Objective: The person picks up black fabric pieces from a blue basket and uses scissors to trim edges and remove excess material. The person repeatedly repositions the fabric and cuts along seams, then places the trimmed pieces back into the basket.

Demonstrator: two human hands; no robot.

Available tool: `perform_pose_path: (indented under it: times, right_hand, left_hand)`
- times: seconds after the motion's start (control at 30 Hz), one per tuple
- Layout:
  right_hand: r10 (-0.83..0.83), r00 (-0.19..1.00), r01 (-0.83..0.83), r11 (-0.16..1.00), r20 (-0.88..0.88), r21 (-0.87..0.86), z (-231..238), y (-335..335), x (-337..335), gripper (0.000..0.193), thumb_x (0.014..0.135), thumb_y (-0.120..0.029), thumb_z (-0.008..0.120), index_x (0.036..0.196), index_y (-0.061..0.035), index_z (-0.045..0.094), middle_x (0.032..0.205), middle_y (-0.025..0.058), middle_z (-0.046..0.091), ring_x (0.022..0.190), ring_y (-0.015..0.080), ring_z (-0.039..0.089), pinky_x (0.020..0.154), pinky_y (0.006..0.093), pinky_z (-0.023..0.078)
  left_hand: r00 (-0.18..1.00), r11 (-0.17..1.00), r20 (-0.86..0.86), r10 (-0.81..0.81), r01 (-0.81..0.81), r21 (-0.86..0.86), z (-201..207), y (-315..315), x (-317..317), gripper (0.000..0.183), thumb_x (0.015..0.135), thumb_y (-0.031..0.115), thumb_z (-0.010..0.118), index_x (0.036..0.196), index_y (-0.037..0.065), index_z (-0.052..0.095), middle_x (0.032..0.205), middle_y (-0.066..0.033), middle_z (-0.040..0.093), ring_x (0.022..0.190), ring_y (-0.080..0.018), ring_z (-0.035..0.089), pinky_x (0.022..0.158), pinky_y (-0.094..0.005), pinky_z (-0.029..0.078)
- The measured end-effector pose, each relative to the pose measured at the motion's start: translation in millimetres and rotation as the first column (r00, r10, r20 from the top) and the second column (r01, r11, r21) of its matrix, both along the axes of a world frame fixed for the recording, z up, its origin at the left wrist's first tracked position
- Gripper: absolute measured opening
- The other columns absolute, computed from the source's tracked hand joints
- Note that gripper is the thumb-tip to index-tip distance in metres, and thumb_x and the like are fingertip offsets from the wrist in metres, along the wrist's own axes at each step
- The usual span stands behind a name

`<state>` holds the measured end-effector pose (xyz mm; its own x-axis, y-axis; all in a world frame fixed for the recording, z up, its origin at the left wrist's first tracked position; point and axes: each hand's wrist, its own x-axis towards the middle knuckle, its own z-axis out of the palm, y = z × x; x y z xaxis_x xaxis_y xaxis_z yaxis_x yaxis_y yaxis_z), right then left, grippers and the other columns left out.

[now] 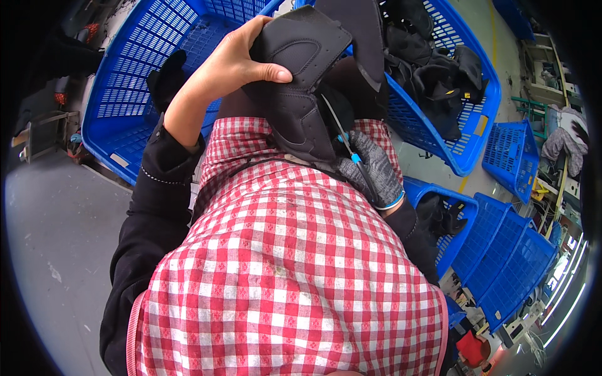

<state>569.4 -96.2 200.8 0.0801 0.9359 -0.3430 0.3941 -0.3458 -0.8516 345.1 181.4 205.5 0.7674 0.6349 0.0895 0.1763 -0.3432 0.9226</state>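
My left hand (227,67), bare, grips a black stitched piece that looks like a shoe upper (302,59), its thumb lying across the front. The piece has curved seams and small punched holes, and it hangs over my lap. In a grey knitted glove, my right hand (376,168) is closed around scissors (355,156) with blue and black handles. Their metal blade points up and left, along the right edge of the black piece. Whether the blade touches the material I cannot tell. Another dark panel (354,31) stands just behind, at the upper right of the piece.
A large blue basket (103,113) stands at the left with a few black pieces inside. Another blue basket (467,147) at the right holds many black pieces. Smaller blue baskets (501,250) stand lower right. A red checked apron (276,250) covers my lap.
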Motion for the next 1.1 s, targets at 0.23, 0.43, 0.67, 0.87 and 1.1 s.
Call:
perform_pose_path:
  times: [0.23, 0.43, 0.67, 0.87, 1.1]
  right_hand:
    - [-0.034, 0.976, 0.042, 0.999, -0.215, 0.033, -8.3, 7.0, -5.0, 0.054, 0.092, -0.025, 0.076, 0.136, 0.0001, 0.058, 0.121, 0.0162, 0.069, 0.108, 0.0272, 0.067, 0.096, 0.0377, 0.053]
    - [0.032, 0.992, -0.029, 0.999, -0.12, 0.032, -4.5, 15.0, -5.2, 0.053, 0.092, -0.023, 0.076, 0.136, 0.0005, 0.059, 0.123, 0.0164, 0.07, 0.111, 0.0271, 0.068, 0.097, 0.0375, 0.053]
    - [0.002, 0.977, 0.012, 0.998, -0.214, 0.067, 3.8, 17.4, -6.2, 0.057, 0.091, -0.027, 0.077, 0.137, 0.0012, 0.059, 0.122, 0.0188, 0.07, 0.112, 0.0288, 0.069, 0.097, 0.0366, 0.054]
    - [0.03, 0.988, -0.02, 0.997, -0.149, 0.068, 17.4, 18.2, -6.8, 0.049, 0.09, -0.026, 0.077, 0.13, -0.0004, 0.064, 0.115, 0.0117, 0.072, 0.102, 0.02, 0.068, 0.09, 0.0351, 0.054]
    - [0.008, 0.996, 0.003, 0.993, -0.093, 0.117, 20.0, 20.2, -10.6, 0.044, 0.09, -0.025, 0.077, 0.127, -0.0028, 0.067, 0.111, 0.0102, 0.074, 0.098, 0.0192, 0.069, 0.087, 0.0345, 0.054]
  left_hand:
    - [1.0, 0.997, 0.019, 0.023, -0.025, 0.068, -5.9, 5.0, 9.0, 0.101, 0.062, 0.047, 0.096, 0.137, -0.006, 0.053, 0.114, -0.0219, 0.069, 0.11, -0.0308, 0.07, 0.1, -0.0361, 0.054]
    - [0.999, 0.999, 0.025, 0.021, -0.021, 0.038, -4.3, 7.2, 5.9, 0.097, 0.066, 0.044, 0.096, 0.136, -0.007, 0.053, 0.112, -0.0212, 0.069, 0.107, -0.0275, 0.07, 0.096, -0.0336, 0.054]
    - [1.0, 0.999, 0.01, -0.001, 0.001, 0.034, 4.4, 7.1, 9.4, 0.093, 0.068, 0.043, 0.096, 0.136, -0.006, 0.054, 0.114, -0.0195, 0.069, 0.11, -0.0274, 0.068, 0.097, -0.0335, 0.053]
    - [0.999, 0.998, -0.04, 0.006, -0.003, 0.066, 9.8, 3.7, 5.6, 0.092, 0.07, 0.042, 0.095, 0.136, -0.006, 0.053, 0.117, -0.0197, 0.068, 0.113, -0.0287, 0.067, 0.099, -0.0343, 0.052]
    - [0.999, 0.999, -0.046, -0.007, 0.009, 0.049, 6.7, 4.2, 8.7, 0.096, 0.069, 0.043, 0.095, 0.139, -0.008, 0.051, 0.122, -0.0226, 0.067, 0.117, -0.0314, 0.066, 0.102, -0.0358, 0.051]
